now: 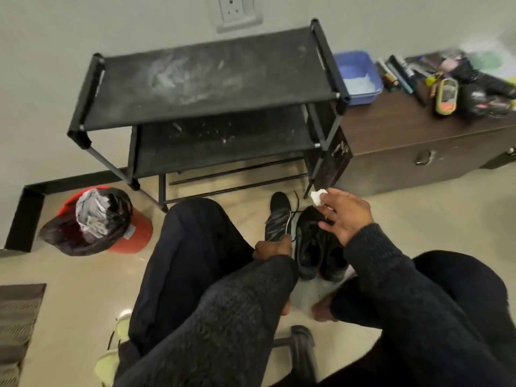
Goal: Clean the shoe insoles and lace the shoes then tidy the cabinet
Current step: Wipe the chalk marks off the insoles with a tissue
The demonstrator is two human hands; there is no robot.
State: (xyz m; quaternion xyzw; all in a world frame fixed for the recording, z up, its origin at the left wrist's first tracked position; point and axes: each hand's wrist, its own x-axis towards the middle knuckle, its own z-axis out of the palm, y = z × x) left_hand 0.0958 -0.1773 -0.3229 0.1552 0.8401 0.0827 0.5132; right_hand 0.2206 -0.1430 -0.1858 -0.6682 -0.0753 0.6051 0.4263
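Observation:
My left hand [272,250] grips a dark shoe insole [277,219] by its heel end, the insole pointing away from me above the floor. My right hand [344,212] is raised over a pair of black shoes [315,247] and pinches a small white wad of tissue [317,196] between thumb and fingertips, the other fingers spread. The shoes stand side by side on the floor between my knees, with a loose black lace [296,203] trailing near their toes.
A dusty black shoe rack [212,88] stands against the wall ahead. A red bin [139,230] with a black liner sits to the left. A brown cabinet [418,135] on the right carries a blue tub [358,76] and clutter. A mat [19,317] lies at the left edge.

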